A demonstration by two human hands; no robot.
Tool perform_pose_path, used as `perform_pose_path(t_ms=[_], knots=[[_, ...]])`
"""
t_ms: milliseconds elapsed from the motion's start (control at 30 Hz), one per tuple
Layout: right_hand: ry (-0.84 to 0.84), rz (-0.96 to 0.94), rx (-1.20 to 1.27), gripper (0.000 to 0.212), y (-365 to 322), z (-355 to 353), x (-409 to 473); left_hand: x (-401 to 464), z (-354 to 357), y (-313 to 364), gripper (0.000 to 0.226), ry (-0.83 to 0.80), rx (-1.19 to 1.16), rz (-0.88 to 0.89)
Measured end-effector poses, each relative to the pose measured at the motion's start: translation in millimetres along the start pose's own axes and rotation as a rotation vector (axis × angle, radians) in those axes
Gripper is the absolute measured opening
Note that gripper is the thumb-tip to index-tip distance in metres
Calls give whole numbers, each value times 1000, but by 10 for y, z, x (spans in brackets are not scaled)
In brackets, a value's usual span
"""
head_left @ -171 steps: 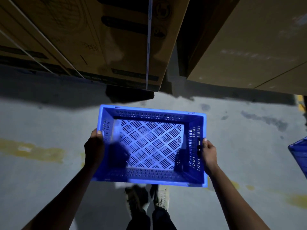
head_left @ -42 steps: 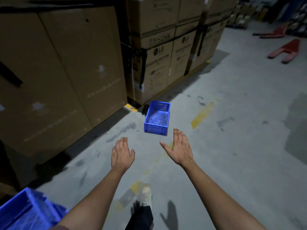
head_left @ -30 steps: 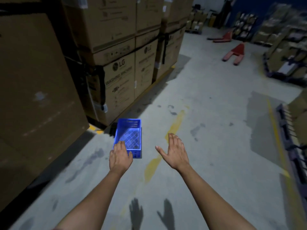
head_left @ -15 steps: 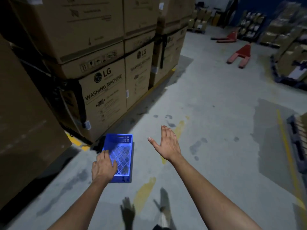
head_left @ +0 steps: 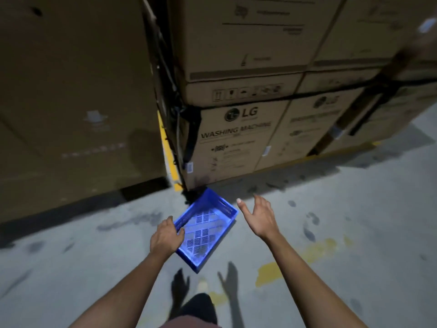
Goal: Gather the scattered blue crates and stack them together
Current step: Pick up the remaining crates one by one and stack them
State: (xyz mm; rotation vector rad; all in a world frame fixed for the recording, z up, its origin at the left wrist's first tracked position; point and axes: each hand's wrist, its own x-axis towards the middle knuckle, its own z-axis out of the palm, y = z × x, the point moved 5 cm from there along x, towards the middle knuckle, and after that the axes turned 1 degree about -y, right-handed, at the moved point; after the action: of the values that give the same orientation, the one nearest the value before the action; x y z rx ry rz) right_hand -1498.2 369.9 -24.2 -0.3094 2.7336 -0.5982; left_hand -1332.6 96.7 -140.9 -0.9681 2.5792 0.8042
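At frame centre the blue slatted plastic crate [head_left: 205,227] lies on grey concrete floor [head_left: 354,221], far corner apparently touching the stacked cardboard boxes [head_left: 236,138]; left hand [head_left: 166,237] curls over its left rim, right hand [head_left: 260,215] spread, empty, beside it.

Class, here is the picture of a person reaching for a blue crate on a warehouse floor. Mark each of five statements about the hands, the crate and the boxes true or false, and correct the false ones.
1. The left hand is at the near left rim of the blue crate. True.
2. The right hand grips the crate's right wall. False: it is open, fingers spread, beside the crate and apart from it.
3. The crate is full of parcels. False: its slotted bottom shows bare.
4. The cardboard box behind the crate reads WASHING MACHINE. True.
5. The crate sits on top of another blue crate. False: it is alone on the concrete floor.
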Motion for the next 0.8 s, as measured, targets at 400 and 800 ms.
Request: perform_pose_path(t_ms=[400,800], knots=[[-342,123,180,72,35,713,2236,1327,845,-284,66,-147,-459,-524],[-473,211,50,92,1355,3632,4751,2353,3246,-1489,56,-43,-687,-945]])
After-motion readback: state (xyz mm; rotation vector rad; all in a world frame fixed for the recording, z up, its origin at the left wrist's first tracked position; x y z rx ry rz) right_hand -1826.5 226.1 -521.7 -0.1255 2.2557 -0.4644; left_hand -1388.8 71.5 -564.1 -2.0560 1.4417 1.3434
